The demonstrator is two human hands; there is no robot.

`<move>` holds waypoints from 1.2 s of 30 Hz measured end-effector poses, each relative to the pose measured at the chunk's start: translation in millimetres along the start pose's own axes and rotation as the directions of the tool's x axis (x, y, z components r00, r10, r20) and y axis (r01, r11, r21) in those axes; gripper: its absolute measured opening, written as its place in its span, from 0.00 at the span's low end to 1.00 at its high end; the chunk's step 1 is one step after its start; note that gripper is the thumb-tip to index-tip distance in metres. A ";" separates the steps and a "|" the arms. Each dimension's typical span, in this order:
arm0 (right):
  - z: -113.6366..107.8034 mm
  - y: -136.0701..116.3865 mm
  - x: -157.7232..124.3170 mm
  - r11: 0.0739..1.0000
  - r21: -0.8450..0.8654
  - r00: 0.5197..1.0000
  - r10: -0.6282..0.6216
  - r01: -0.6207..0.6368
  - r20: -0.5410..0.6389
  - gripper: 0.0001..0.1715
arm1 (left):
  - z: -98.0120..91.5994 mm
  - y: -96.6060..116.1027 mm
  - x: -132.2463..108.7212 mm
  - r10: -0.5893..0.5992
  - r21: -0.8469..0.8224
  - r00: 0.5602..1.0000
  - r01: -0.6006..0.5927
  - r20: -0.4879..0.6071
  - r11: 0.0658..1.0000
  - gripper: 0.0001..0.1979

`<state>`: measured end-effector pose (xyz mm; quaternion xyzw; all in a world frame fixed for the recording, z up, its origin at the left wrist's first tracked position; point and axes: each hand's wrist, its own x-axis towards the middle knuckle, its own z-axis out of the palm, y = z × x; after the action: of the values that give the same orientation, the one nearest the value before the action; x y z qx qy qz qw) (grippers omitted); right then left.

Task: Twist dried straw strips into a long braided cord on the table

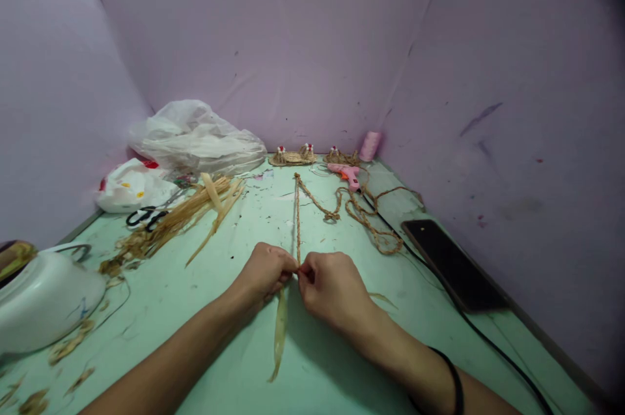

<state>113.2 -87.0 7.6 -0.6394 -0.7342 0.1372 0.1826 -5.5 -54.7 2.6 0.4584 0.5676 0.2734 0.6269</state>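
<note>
My left hand and my right hand meet at the middle of a pale green table, fingers pinched together. Both grip the near end of a braided straw rope that runs straight away from me, then loops back to the right in a loose coil. A flat dry straw strip hangs from between my hands toward me. A black band sits on my right wrist.
A bundle of dry straw and black scissors lie at the left, plastic bags behind them. A white bowl sits near left. A pink glue gun, small straw pieces, a pink spool, and a dark phone lie to the right.
</note>
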 end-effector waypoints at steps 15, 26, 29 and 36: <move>-13.9 18.4 22.4 0.641 0.713 0.959 0.182 -0.283 0.218 0.07 | -6.1 -5.1 3.9 0.118 0.057 0.992 -0.120 0.036 0.991 0.05; 12.0 22.8 27.4 0.635 0.644 0.890 0.169 -0.427 0.424 0.04 | -13.7 -3.6 8.4 0.214 0.392 0.972 -0.234 0.095 0.890 0.06; 19.0 26.3 29.0 0.653 0.632 0.898 0.190 -0.417 0.396 0.03 | -13.9 0.3 3.3 0.243 0.563 0.969 -0.224 0.042 0.796 0.08; 23.2 20.1 24.0 0.490 0.787 0.925 0.138 -0.374 0.353 0.04 | 0.9 -5.0 -23.0 0.358 0.826 0.934 -0.219 0.023 0.520 0.13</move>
<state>118.1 -59.6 -19.7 -0.5517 -0.4877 0.5766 0.3540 -10.3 -77.0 8.7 0.7609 0.5898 0.1143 0.2453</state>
